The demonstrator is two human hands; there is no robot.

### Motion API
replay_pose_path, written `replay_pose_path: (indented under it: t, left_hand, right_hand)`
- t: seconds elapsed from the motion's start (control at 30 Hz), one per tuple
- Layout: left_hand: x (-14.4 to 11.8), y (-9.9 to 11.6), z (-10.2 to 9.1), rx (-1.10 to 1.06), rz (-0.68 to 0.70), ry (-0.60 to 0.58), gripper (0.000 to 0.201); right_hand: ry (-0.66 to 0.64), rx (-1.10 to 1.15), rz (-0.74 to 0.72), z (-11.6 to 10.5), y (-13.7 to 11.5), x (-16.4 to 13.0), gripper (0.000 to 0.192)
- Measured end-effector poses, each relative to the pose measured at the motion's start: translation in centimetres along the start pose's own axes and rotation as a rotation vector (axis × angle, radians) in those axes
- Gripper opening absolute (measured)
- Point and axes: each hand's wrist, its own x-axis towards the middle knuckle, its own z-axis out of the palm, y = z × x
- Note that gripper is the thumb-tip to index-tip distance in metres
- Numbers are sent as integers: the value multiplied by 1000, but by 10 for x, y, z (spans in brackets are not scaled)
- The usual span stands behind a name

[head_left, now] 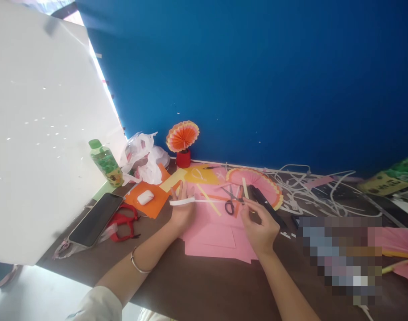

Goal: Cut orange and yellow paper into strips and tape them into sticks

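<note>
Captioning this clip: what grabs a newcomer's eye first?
Probably the orange pleated paper rosette above a red pot, against the blue wall. Then the white strip running across the left hand toward the right hand, over pink paper.

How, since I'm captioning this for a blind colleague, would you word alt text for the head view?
A white strip lies across a person's left hand and stretches toward the right hand, above pink paper and scissors on a dark table. Behind, a pleated orange paper flower rises above a red cylinder before a blue wall.
</note>
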Motion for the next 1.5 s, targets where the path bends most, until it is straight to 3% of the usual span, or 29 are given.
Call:
replay_pose_path:
  t: [0.2,0.33,0.5,0.67,0.83,1.0,1.2,1.3,1.37,1.5]
  left_hand:
    - [2,5,-18,-467,-30,-198,40]
    - [5,8,-23,-737,-139,-154,41]
    - [4,14,-25,-745,-145,-132,41]
    - [4,13,-25,-660,-35,-151,42]
    - [4,9,-20,-605,-23,-134,43]
    - [4,8,-21,-659,-63,-145,42]
    - [6,8,-16,-861,-236,-99,40]
    - [9,7,-14,-1034,-392,-51,39]
    - [10,7,-14,-1116,-450,-11,40]
    - [10,11,-21,-1170,-390,4,34]
  right_hand:
    - [-1,19,127,2,4,0,11]
    - [-42,131,343,4,7,-4,14]
    - [-143,534,790,7,2,-2,23]
    - [-193,906,971,7,3,1,12]
    - [-206,1074,1014,5,14,1,9]
    - [-150,1026,1033,8,14,-1,8]
    - [-154,1003,1024,4,15,3,11]
    - [-193,1025,954,1,22,4,5]
    - [-187,968,869,0,23,3,11]
    - [-252,569,574,2,8,-1,9]
